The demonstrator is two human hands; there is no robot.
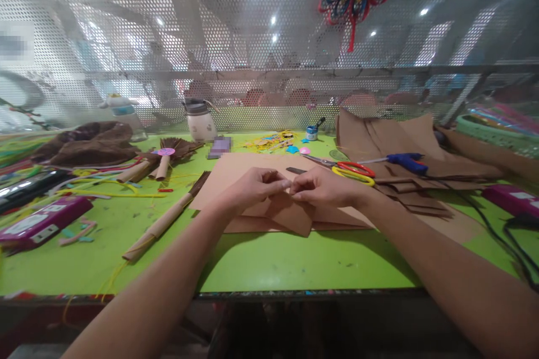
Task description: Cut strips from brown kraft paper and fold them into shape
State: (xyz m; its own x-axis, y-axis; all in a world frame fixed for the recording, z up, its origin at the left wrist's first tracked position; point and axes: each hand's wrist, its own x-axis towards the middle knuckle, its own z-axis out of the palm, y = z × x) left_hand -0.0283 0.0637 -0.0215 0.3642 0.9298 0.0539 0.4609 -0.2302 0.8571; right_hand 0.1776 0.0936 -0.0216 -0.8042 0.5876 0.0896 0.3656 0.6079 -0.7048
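My left hand (261, 188) and my right hand (318, 186) meet above the middle of the green table (303, 266). Both pinch the upper edge of a small piece of brown kraft paper (290, 214), which hangs tilted toward me. Beneath it lie larger brown paper sheets (225, 171). Just behind my right hand are scissors (353, 171) with red and yellow handles; a dark blade tip (296, 170) also shows between the hands. To the left rests a rolled paper tube (158, 224) with a fringed dark end.
A blue-handled glue gun (406, 162) lies on stacked brown paper (391, 137) at right, its cord running toward me. Purple boxes (46, 221) sit at the left and right. Behind stand a white jar (201, 120), a small blue pot (311, 133) and a perforated metal screen (252, 39).
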